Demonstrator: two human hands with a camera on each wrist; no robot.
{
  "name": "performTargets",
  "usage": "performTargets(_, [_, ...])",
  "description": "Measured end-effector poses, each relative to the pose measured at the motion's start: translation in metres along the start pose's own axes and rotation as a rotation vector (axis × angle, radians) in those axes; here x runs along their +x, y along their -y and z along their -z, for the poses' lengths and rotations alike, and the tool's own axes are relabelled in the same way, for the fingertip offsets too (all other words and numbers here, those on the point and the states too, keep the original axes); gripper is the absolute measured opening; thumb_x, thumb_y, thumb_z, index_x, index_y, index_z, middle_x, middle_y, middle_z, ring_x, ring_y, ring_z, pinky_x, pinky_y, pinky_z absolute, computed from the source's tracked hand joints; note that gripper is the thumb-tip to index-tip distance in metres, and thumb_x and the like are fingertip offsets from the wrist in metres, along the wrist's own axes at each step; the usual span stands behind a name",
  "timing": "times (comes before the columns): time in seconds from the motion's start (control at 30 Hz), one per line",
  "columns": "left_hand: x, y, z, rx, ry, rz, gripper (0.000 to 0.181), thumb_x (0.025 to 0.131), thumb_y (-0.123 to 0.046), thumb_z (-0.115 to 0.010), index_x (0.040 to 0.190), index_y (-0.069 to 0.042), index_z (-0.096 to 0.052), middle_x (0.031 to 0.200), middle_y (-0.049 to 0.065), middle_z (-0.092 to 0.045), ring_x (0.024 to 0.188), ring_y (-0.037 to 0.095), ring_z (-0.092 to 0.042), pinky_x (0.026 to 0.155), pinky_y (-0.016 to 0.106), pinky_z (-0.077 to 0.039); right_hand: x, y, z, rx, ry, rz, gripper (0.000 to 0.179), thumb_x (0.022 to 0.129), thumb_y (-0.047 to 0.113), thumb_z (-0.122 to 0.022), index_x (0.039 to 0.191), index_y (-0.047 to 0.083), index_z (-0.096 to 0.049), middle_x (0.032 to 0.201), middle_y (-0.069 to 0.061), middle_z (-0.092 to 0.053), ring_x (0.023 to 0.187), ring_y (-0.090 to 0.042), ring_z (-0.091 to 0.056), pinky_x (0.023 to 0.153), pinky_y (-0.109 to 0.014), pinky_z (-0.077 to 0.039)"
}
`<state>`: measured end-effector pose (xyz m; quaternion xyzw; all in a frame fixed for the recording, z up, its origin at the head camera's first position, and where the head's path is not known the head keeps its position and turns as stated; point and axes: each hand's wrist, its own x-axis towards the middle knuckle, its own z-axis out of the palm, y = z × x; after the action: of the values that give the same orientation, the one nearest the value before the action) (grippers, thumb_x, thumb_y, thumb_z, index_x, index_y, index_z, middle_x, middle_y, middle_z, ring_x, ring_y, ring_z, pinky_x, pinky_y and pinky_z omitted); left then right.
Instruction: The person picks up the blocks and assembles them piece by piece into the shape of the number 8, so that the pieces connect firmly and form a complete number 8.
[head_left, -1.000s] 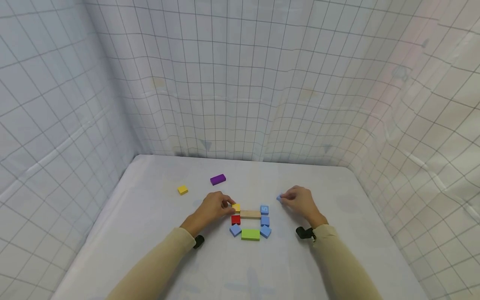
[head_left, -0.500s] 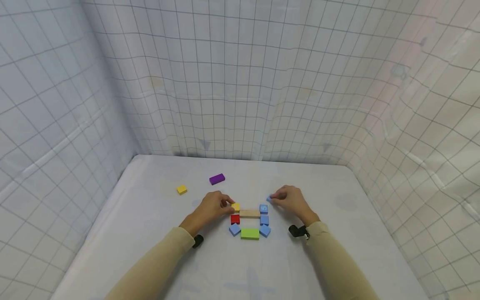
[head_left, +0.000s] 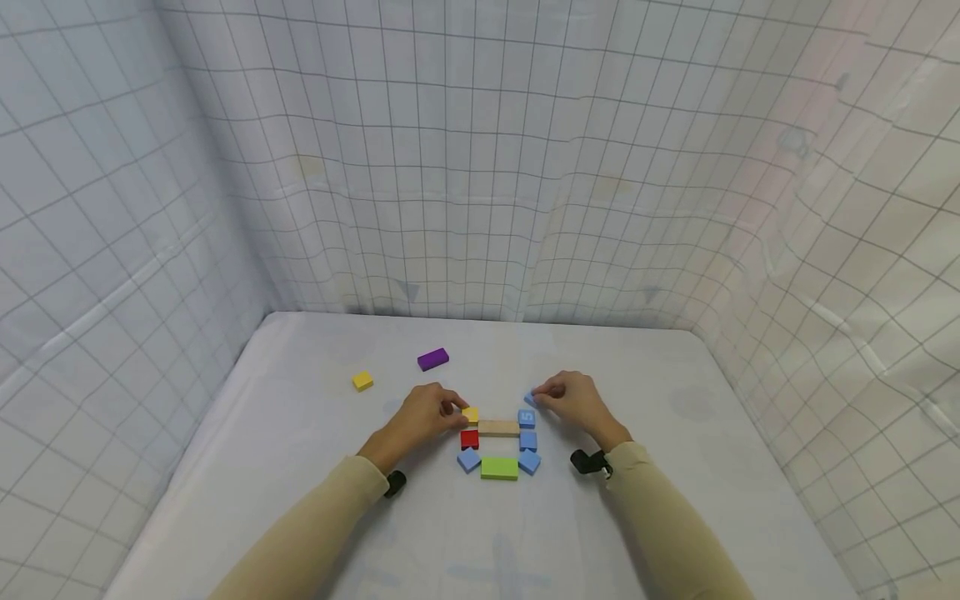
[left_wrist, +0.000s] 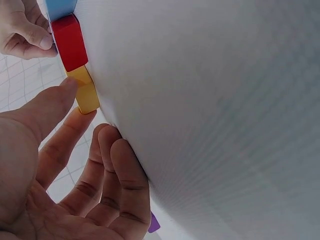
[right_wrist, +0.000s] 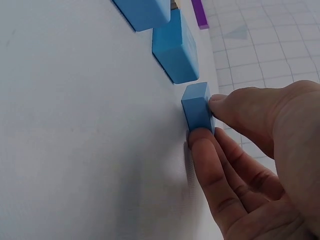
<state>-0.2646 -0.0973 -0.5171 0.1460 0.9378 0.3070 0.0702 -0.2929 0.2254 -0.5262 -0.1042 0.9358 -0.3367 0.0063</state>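
My left hand (head_left: 426, 414) pinches a yellow block (left_wrist: 88, 96) between thumb and index finger; its other fingers lie loosely bent on the table. This block touches a red block (left_wrist: 70, 44) and adjoins the left end of a natural-wood block (head_left: 498, 428). In my right hand (head_left: 579, 400), thumb and fingertips grip a small blue block (right_wrist: 197, 106) low over the table. Just in front of that block stands a blue block marked 5 (head_left: 527, 418), with a small gap between them in the right wrist view. A plain blue block (head_left: 528, 440) follows nearer me.
Two turned blue blocks, left (head_left: 468, 459) and right (head_left: 529, 462), flank a lime-green block (head_left: 499, 468) at the near side. Farther back lie a purple block (head_left: 432, 359) and a loose yellow block (head_left: 362, 381). Gridded white curtains (head_left: 480, 167) surround the white table (head_left: 300, 350).
My right hand has moved left with its blue block, coming up just behind the block marked 5. The left hand keeps its place on the yellow block.
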Motion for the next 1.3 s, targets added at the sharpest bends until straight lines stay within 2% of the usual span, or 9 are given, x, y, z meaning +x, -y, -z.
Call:
performTargets(0.23, [0.002,0.001,-0.003,0.026,-0.007,0.024,0.026,0.102,-0.024,-0.094,0.126,-0.016,-0.090,0.105,0.003,-0.075,0.096,0.016,-0.063,0.086,0.033,-0.058,0.000,0.004,-0.002,0.017,0.004,0.014,0.007,0.105,0.015,-0.087,0.111,0.016,-0.091,0.115,-0.004,-0.085,0.101,-0.018,-0.074,0.095,-0.043,-0.067])
performTargets(0.43, [0.000,-0.001,-0.003,0.018,-0.008,0.034,0.026,0.102,-0.024,-0.093,0.126,-0.015,-0.090,0.106,0.004,-0.076,0.097,0.018,-0.063,0.089,0.035,-0.059,0.000,0.003,-0.006,0.039,0.009,0.044,0.017,0.105,0.015,-0.087,0.122,0.014,-0.089,0.113,-0.005,-0.087,0.099,-0.017,-0.076,0.095,-0.041,-0.067])
performTargets(0.53, [0.000,0.000,-0.002,0.003,-0.003,0.021,0.026,0.102,-0.023,-0.094,0.126,-0.014,-0.090,0.106,0.005,-0.076,0.096,0.018,-0.064,0.089,0.036,-0.060,0.000,0.003,-0.007,0.040,0.012,0.054,0.023,0.105,0.015,-0.087,0.128,0.013,-0.088,0.112,-0.006,-0.087,0.099,-0.017,-0.077,0.095,-0.042,-0.068])
performTargets(0.73, [0.012,0.023,-0.013,-0.001,-0.014,-0.042,0.027,0.102,-0.030,-0.094,0.125,-0.016,-0.090,0.103,0.003,-0.075,0.092,0.017,-0.063,0.082,0.029,-0.057,0.001,0.003,-0.007,0.046,0.034,0.059,0.026,0.105,0.015,-0.087,0.131,0.014,-0.088,0.114,-0.005,-0.087,0.101,-0.018,-0.077,0.097,-0.043,-0.068])
performTargets(0.9, [0.021,0.035,-0.021,0.021,-0.012,-0.040,0.030,0.101,-0.037,-0.094,0.126,-0.021,-0.091,0.106,0.000,-0.076,0.094,0.015,-0.064,0.081,0.028,-0.058,0.002,0.002,-0.007,0.045,0.046,0.073,0.024,0.105,0.017,-0.087,0.128,0.014,-0.088,0.114,-0.004,-0.087,0.101,-0.016,-0.076,0.097,-0.042,-0.068])
performTargets(1.3, [0.023,0.035,-0.025,0.029,-0.038,-0.015,0.028,0.098,-0.031,-0.097,0.123,-0.020,-0.091,0.101,-0.004,-0.074,0.094,0.013,-0.064,0.085,0.030,-0.058,0.003,0.002,-0.006,0.037,0.074,0.071,0.023,0.106,0.018,-0.087,0.128,0.014,-0.088,0.114,-0.003,-0.087,0.099,-0.013,-0.074,0.095,-0.037,-0.065])
